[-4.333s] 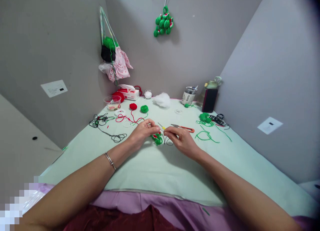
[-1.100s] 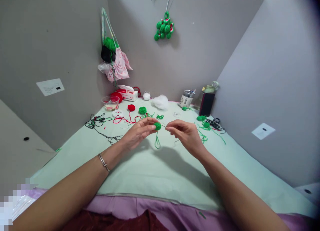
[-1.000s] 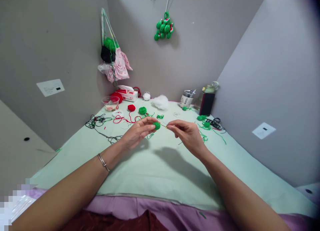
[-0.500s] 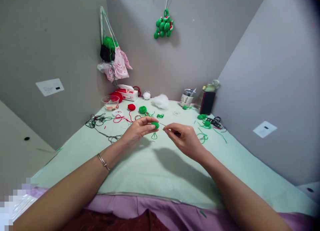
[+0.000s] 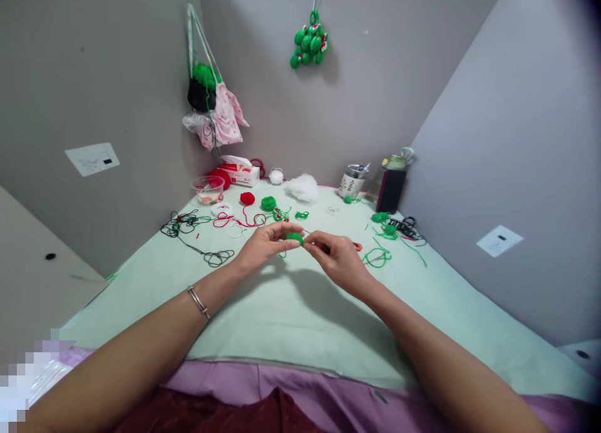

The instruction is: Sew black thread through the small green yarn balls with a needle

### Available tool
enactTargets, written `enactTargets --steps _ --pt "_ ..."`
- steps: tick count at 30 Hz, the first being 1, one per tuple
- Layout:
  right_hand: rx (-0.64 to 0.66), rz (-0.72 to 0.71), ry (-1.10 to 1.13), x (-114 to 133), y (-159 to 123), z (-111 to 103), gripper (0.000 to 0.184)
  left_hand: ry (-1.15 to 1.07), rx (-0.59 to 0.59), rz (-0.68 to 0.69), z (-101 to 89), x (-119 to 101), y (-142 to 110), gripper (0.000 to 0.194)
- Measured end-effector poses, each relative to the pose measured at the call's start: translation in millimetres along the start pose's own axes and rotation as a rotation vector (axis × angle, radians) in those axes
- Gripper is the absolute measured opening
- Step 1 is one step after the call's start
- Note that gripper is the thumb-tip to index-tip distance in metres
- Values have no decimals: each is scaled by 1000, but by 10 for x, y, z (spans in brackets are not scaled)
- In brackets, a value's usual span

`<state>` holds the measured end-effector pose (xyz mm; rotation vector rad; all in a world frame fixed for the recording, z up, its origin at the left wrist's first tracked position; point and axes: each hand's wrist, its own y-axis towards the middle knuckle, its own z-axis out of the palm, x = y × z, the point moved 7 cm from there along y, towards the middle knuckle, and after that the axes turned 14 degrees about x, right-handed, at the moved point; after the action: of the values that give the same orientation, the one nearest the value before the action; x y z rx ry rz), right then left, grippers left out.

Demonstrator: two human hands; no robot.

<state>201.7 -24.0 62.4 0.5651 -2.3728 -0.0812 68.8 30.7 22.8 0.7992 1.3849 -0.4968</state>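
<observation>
My left hand (image 5: pixel 263 248) pinches a small green crocheted piece (image 5: pixel 294 237) between thumb and fingers above the table. A loop of green yarn (image 5: pixel 282 254) hangs below it. My right hand (image 5: pixel 335 254) is closed, its fingertips meeting the right side of the green piece. A thin metal needle-like tool (image 5: pixel 307 232) shows in part at these fingertips; most of it is hidden. Behind the hands lie a green yarn ball (image 5: pixel 268 203), a red yarn ball (image 5: pixel 247 198) and a small green yarn bundle (image 5: pixel 302 215).
White stuffing (image 5: pixel 303 188), a tissue box (image 5: pixel 241 173), a clear plastic bowl (image 5: pixel 208 189), a pen tin (image 5: pixel 352 181) and a dark phone-like slab (image 5: pixel 391 191) stand at the back. Tangled black cord (image 5: pixel 183 223) lies left; green yarn (image 5: pixel 378 256) lies right. Green crocheted ornaments (image 5: pixel 308 42) hang on the wall.
My right hand has moved left to the green piece, closing the gap between them. The left hand has shifted slightly right. An orange item beside the right hand has come into sight.
</observation>
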Motion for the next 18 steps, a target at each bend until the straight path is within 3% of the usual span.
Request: enactTargets --steps 2,5,7,10,14,18 --pt "13 48 169 -87 30 -4 20 57 -21 15 -11 -39 -6 44" --pt "-14 60 388 -161 46 -65 24 176 -73 15 -70 -108 -23 28" --pt "-51 48 495 -185 43 -111 26 169 -157 8 -165 -137 -46 30" --pt "-64 46 580 -203 43 -121 27 -84 -240 74 -298 -172 -76 35" --pt "-63 48 608 -209 47 -101 28 -509 -212 156 -350 -219 -79 38" --pt "-68 38 587 -202 39 -98 27 -560 -179 127 -266 -241 -81 36"
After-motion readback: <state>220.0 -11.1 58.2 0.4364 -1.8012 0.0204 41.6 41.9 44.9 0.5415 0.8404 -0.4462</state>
